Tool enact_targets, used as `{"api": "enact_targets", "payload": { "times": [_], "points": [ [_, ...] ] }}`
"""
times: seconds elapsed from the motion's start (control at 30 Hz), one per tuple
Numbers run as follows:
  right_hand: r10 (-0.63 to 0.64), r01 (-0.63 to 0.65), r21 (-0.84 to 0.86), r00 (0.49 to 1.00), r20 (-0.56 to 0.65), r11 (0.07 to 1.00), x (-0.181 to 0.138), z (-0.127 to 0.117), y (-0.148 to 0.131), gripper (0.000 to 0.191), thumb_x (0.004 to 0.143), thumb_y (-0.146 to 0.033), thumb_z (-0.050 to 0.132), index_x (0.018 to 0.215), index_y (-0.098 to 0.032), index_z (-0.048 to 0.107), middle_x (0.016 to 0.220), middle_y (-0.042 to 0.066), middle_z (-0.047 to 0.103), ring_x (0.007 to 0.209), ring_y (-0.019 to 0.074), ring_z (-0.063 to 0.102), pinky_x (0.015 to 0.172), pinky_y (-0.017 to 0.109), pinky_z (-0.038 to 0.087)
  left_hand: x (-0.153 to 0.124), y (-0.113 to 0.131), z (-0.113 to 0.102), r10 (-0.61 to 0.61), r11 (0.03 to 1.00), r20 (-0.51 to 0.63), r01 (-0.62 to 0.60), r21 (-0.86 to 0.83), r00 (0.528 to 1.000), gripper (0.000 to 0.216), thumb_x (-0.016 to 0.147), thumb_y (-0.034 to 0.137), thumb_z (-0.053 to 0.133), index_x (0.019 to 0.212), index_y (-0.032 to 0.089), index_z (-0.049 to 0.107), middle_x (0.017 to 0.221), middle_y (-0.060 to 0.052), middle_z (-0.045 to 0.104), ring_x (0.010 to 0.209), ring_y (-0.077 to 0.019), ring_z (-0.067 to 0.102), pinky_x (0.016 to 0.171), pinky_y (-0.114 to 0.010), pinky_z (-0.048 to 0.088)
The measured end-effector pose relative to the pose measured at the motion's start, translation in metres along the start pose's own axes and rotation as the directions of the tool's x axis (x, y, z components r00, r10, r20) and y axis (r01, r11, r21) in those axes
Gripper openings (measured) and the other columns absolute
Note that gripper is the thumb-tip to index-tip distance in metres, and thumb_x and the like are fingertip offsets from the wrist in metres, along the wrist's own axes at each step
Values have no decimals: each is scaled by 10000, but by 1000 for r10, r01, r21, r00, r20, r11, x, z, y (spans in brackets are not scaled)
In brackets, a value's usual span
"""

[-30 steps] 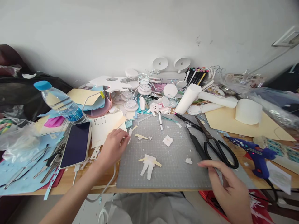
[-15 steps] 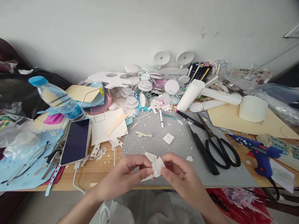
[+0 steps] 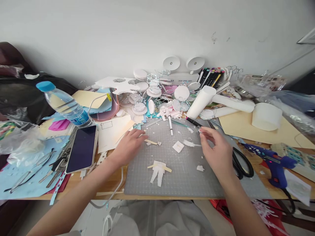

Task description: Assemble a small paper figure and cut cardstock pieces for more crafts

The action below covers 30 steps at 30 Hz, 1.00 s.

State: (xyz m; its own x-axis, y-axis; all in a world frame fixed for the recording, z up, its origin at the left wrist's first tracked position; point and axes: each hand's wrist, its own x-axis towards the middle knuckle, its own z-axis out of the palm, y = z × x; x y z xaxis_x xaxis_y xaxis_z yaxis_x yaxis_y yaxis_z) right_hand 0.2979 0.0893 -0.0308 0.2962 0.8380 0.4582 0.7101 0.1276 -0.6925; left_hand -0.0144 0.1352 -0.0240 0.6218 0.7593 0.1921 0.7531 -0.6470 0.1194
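A white paper figure with beige strip arms lies flat on the grey cutting mat, nothing touching it. My left hand rests at the mat's left edge with its fingers stretched out, tips just short of a loose beige strip. My right hand hovers over the mat's right part, fingers loosely apart and nothing between them. A white paper scrap lies just left of its thumb. A small white square sits between the two hands.
Black scissors and a blue glue gun lie right of my right hand. A white pen is at the mat's far edge. A phone and a water bottle stand left. Foam rolls, markers and paper cut-outs crowd the back.
Half a second ago both hands held the paper figure at the front edge. It now lies on the mat, and the hands have parted and moved farther away.
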Motion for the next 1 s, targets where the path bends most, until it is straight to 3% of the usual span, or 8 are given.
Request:
{"api": "enact_targets", "payload": {
  "times": [0.1, 0.23, 0.37, 0.5, 0.57, 0.77, 0.9, 1.0],
  "points": [
    [-131, 128, -53, 990, -44, 990, -9, -8, -12, 135, 897, -314, 589, 871, -212, 674, 842, 51, 724, 732, 186, 654, 726, 321, 506, 10, 4, 8, 55, 998, 42, -55, 4, 998, 181, 936, 143, 495, 959, 195, 667, 1002, -85, 670, 1000, -266, 561, 821, -395, 438],
    [-137, 137, 24, 990, 30, 990, -14, -13, -27, 261, 942, -328, 543, 710, -218, 591, 679, 24, 655, 645, 169, 593, 654, 306, 455, 19, -1, 13, 53, 998, 29, -52, -30, 998, 223, 960, 145, 441, 854, 176, 634, 887, -95, 642, 936, -269, 548, 809, -404, 413],
    [-65, 36, 192, 987, 150, 981, -10, -6, -36, 285, 980, -355, 465, 757, -221, 582, 734, 41, 644, 709, 188, 617, 701, 331, 489, 19, -4, 10, -14, 989, -22, 11, -145, 1000, 189, 944, 135, 443, 845, 177, 598, 896, -108, 646, 923, -271, 544, 830, -414, 397],
    [-123, 43, 308, 961, 247, 950, -4, 7, -45, 237, 978, -317, 445, 904, -213, 644, 861, 51, 682, 753, 178, 621, 714, 323, 508, 13, 12, -5, -148, 933, -93, 108, -343, 985, 191, 975, 194, 390, 872, 181, 551, 895, -90, 651, 885, -240, 556, 824, -389, 413],
    [-131, -17, 405, 933, 335, 914, -2, 16, -51, 212, 967, -299, 460, 956, -211, 652, 882, 49, 693, 755, 166, 628, 716, 314, 521, 10, 25, -13, -191, 874, -92, 126, -470, 977, 200, 992, 223, 363, 887, 187, 529, 857, -51, 646, 811, -189, 573, 769, -324, 439],
    [-178, -377, 617, 739, 650, 691, -5, 43, -64, 170, 875, -319, 637, 1012, -226, 597, 922, 28, 672, 894, 164, 661, 815, 314, 544, 8, 55, -13, -203, 686, -21, 127, -716, 979, 186, 989, 269, 421, 898, 187, 562, 797, 1, 643, 737, -131, 595, 697, -243, 465],
    [-107, -374, 567, 760, 641, 734, -5, 50, -57, 165, 890, -335, 623, 796, -201, 600, 771, -10, 605, 713, 121, 608, 724, 269, 525, 6, 53, -1, -199, 613, 32, 150, -776, 980, 181, 964, 313, 504, 1050, 186, 600, 858, -15, 660, 788, -147, 612, 732, -258, 483],
    [-8, -447, 559, 776, 631, 699, -4, 49, -46, 162, 879, -353, 647, 840, -200, 612, 799, 1, 626, 686, 116, 601, 670, 258, 528, 2, 48, 2, -142, 672, 84, 158, -724, 986, 309, 884, 377, 639, 1138, 203, 609, 978, -47, 660, 903, -189, 604, 829, -313, 471]
  ]
}}
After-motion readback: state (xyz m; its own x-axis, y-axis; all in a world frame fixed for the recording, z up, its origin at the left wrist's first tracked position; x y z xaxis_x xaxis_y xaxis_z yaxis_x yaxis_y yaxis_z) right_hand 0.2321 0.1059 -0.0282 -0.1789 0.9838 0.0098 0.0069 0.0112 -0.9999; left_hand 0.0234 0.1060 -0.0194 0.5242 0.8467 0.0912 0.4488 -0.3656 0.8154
